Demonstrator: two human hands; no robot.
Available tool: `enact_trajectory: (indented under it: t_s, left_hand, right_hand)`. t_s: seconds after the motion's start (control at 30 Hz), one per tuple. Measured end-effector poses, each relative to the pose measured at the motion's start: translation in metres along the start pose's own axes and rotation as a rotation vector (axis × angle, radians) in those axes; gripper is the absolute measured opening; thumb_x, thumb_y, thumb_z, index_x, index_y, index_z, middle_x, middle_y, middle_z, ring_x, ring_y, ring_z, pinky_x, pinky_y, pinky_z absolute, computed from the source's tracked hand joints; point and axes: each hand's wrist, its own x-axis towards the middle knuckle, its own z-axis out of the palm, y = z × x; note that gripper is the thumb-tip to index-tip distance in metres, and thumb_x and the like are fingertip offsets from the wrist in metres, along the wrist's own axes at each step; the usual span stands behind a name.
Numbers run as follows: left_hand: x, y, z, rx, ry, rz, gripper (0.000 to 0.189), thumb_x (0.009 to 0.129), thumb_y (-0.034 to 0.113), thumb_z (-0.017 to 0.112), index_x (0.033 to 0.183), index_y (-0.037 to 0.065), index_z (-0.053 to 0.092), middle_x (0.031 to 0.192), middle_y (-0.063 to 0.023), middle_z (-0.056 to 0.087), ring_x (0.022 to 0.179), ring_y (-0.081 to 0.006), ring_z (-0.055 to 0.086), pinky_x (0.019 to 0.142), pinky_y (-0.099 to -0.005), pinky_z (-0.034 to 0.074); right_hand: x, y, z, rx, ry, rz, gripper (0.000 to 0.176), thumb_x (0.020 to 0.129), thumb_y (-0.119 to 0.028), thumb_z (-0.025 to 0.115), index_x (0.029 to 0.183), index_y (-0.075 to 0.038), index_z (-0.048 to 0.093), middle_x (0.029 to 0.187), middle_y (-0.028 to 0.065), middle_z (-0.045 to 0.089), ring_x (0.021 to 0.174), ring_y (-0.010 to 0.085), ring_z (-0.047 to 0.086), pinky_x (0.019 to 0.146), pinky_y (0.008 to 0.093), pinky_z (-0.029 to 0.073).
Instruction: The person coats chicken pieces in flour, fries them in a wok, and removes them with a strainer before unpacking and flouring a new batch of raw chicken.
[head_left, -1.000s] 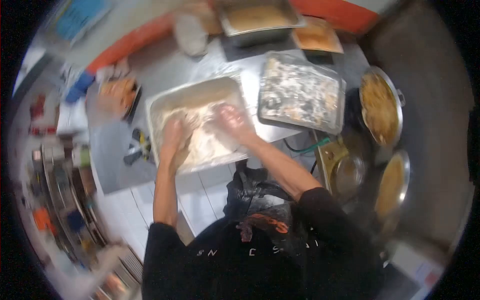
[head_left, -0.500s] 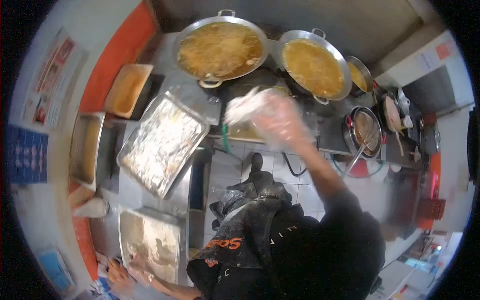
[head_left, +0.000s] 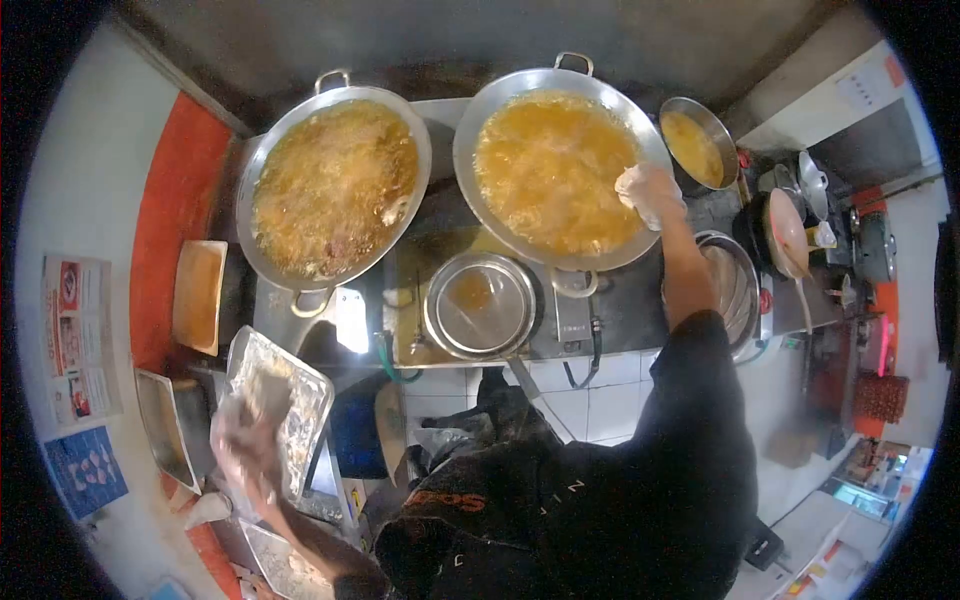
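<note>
My right hand point(head_left: 658, 197) is at the right rim of the right wok point(head_left: 467, 175), its fingers closed on a white, flour-coated piece of food point(head_left: 629, 186) close over the bubbling oil. Below and to the left, my left hand point(head_left: 245, 440) is over the foil-lined tray point(head_left: 318, 385). Motion smears its fingers, and I cannot tell whether they hold anything. Pale coated bits lie in that tray. Brown food fries in the left wok point(head_left: 335, 190), with one paler piece near its right side.
A round strainer point(head_left: 480, 312) with a long handle rests in front of the woks. A smaller pot of oil point(head_left: 692, 145) stands at the back right, above a pan point(head_left: 740, 300) with utensils. Metal containers point(head_left: 200, 297) line the left wall. A flour tray point(head_left: 275, 562) is at the lower left.
My right hand has moved right, from in front of the woks to the right wok's rim. My left hand has gone from the flour tray to the foil-lined tray. The view has shifted.
</note>
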Motion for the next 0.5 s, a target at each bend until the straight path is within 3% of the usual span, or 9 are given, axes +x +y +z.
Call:
enact_trajectory:
  t_s: [0.03, 0.1, 0.13, 0.17, 0.2, 0.27, 0.33, 0.4, 0.5]
  left_hand:
    - [0.023, 0.006, 0.024, -0.085, 0.163, 0.265, 0.026, 0.073, 0.011, 0.073, 0.095, 0.001, 0.065, 0.090, -0.0149, 0.064, 0.078, -0.0285, 0.061, 0.071, -0.0365, 0.049]
    - [0.038, 0.135, -0.010, -0.165, 0.097, 0.482, 0.027, 0.072, 0.014, 0.072, 0.095, 0.002, 0.065, 0.088, -0.0180, 0.063, 0.080, -0.0358, 0.060, 0.074, -0.0404, 0.049]
    - [0.052, 0.174, -0.003, -0.095, 0.073, 0.380, 0.031, 0.074, 0.020, 0.070, 0.099, 0.002, 0.066, 0.089, -0.0196, 0.063, 0.082, -0.0353, 0.061, 0.076, -0.0393, 0.050]
    - [0.056, 0.216, -0.003, -0.151, 0.117, 0.473, 0.034, 0.075, 0.026, 0.069, 0.099, 0.002, 0.066, 0.094, -0.0211, 0.064, 0.086, -0.0344, 0.063, 0.078, -0.0387, 0.050]
    - [0.069, 0.250, -0.002, -0.178, -0.081, 0.435, 0.037, 0.076, 0.027, 0.069, 0.102, 0.001, 0.066, 0.101, -0.0225, 0.065, 0.090, -0.0342, 0.064, 0.080, -0.0395, 0.049]
    - [0.096, 0.313, 0.019, -0.211, -0.055, 0.712, 0.036, 0.078, 0.027, 0.067, 0.107, 0.006, 0.066, 0.107, -0.0206, 0.065, 0.099, -0.0343, 0.063, 0.087, -0.0418, 0.050]
    - [0.135, 0.366, 0.068, -0.242, -0.048, 0.944, 0.035, 0.081, 0.028, 0.063, 0.111, 0.009, 0.066, 0.109, -0.0209, 0.064, 0.102, -0.0346, 0.062, 0.090, -0.0445, 0.050]
    - [0.156, 0.432, 0.088, -0.084, -0.189, 1.022, 0.034, 0.084, 0.034, 0.060, 0.104, 0.007, 0.068, 0.104, -0.0199, 0.066, 0.098, -0.0355, 0.064, 0.088, -0.0450, 0.051]
    - [0.176, 0.502, 0.142, -0.060, -0.211, 1.141, 0.043, 0.084, 0.044, 0.058, 0.097, 0.004, 0.068, 0.100, -0.0192, 0.068, 0.095, -0.0338, 0.065, 0.084, -0.0454, 0.052]
  right_hand:
    - [0.007, 0.004, 0.003, 0.005, -0.006, 0.002, 0.030, 0.087, -0.031, 0.058, 0.107, -0.011, 0.067, 0.108, 0.0184, 0.066, 0.104, 0.0341, 0.062, 0.091, 0.0422, 0.049]
    - [0.015, 0.017, 0.013, 0.452, 0.171, 0.380, 0.029, 0.086, -0.028, 0.058, 0.108, -0.011, 0.066, 0.113, 0.0188, 0.064, 0.108, 0.0322, 0.061, 0.091, 0.0410, 0.049]
    - [0.010, 0.028, 0.016, 0.453, 0.170, 0.386, 0.029, 0.086, -0.028, 0.058, 0.108, -0.011, 0.066, 0.113, 0.0188, 0.064, 0.108, 0.0322, 0.061, 0.091, 0.0410, 0.049]
    - [-0.001, 0.037, 0.022, 0.403, 0.360, 0.264, 0.031, 0.087, -0.029, 0.056, 0.108, -0.008, 0.064, 0.108, 0.0205, 0.064, 0.102, 0.0356, 0.061, 0.086, 0.0430, 0.048]
    - [-0.015, 0.042, 0.028, 0.347, 0.548, 0.136, 0.033, 0.089, -0.031, 0.053, 0.108, -0.005, 0.062, 0.103, 0.0221, 0.064, 0.096, 0.0391, 0.061, 0.082, 0.0450, 0.048]
    - [-0.073, 0.041, 0.002, 0.099, 0.809, -0.312, 0.029, 0.094, -0.022, 0.048, 0.115, -0.008, 0.061, 0.115, 0.0178, 0.061, 0.104, 0.0373, 0.059, 0.085, 0.0462, 0.046]
    - [-0.139, 0.010, -0.049, 0.135, 0.358, -0.069, 0.029, 0.096, -0.015, 0.046, 0.122, -0.010, 0.059, 0.124, 0.0144, 0.056, 0.111, 0.0353, 0.054, 0.090, 0.0476, 0.043]
    - [-0.180, 0.002, -0.049, 0.738, 0.249, 0.432, 0.031, 0.088, -0.030, 0.064, 0.101, -0.003, 0.062, 0.099, 0.0184, 0.062, 0.086, 0.0274, 0.060, 0.075, 0.0423, 0.046]
    - [-0.246, -0.006, -0.029, 0.895, 0.345, 0.714, 0.037, 0.089, -0.034, 0.065, 0.104, 0.000, 0.063, 0.094, 0.0187, 0.062, 0.089, 0.0245, 0.060, 0.079, 0.0400, 0.046]
